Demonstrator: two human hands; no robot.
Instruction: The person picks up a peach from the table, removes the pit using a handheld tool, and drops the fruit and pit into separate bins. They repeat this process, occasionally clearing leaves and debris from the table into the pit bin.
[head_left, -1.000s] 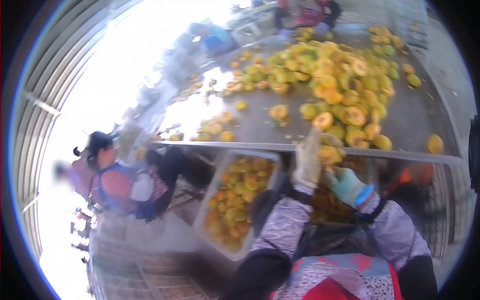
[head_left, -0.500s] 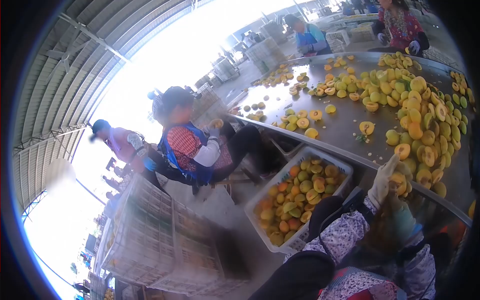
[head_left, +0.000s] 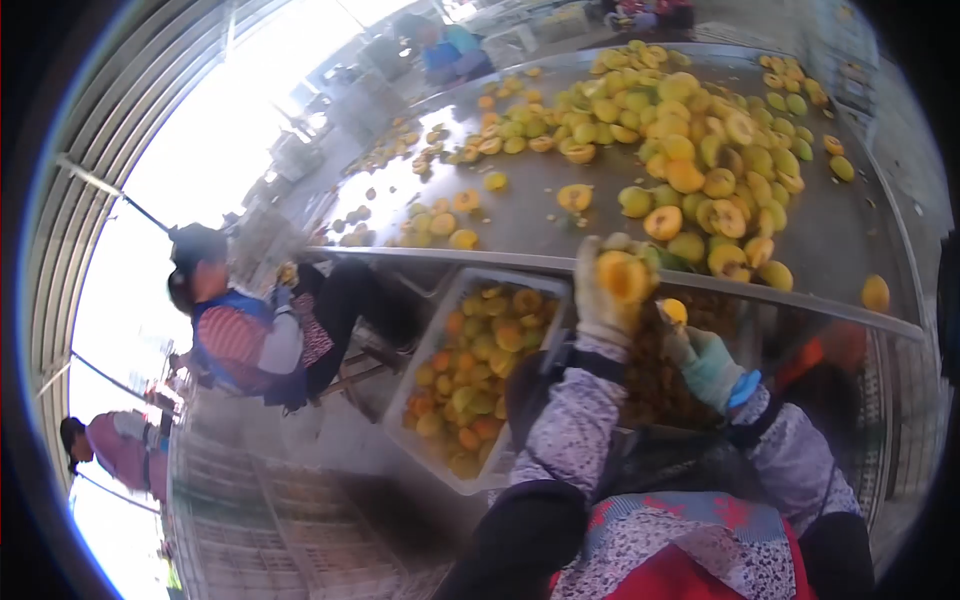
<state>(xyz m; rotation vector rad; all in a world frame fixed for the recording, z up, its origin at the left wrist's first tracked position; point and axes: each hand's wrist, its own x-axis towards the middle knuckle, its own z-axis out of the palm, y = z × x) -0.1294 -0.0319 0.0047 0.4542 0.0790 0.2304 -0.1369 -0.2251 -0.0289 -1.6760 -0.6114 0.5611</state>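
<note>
My left hand [head_left: 598,312], in a cream glove, is closed around a peach half [head_left: 624,276] with its orange cut face toward me. To its right, my right hand [head_left: 706,368], in a pale green glove, is closed on a small yellow-tipped object [head_left: 674,312]. Whether that is a tool or a bit of fruit I cannot tell. Both hands are held by the near edge of a metal table [head_left: 540,215]. Beyond them lies a large heap of yellow-green peaches [head_left: 690,150], many cut in half. Under the hands is a container of brownish scraps [head_left: 655,385], partly hidden.
A pale plastic crate [head_left: 400,432] full of peaches [head_left: 470,375] stands left of my knees. A co-worker [head_left: 245,335] sits farther left, holding fruit. Stacked crates [head_left: 270,530] rise at lower left. Other people sit across the table.
My view has swung right and down, so the table appears farther left. Both hands are raised apart from the table edge, and the peach half and yellow-tipped object now show clearly.
</note>
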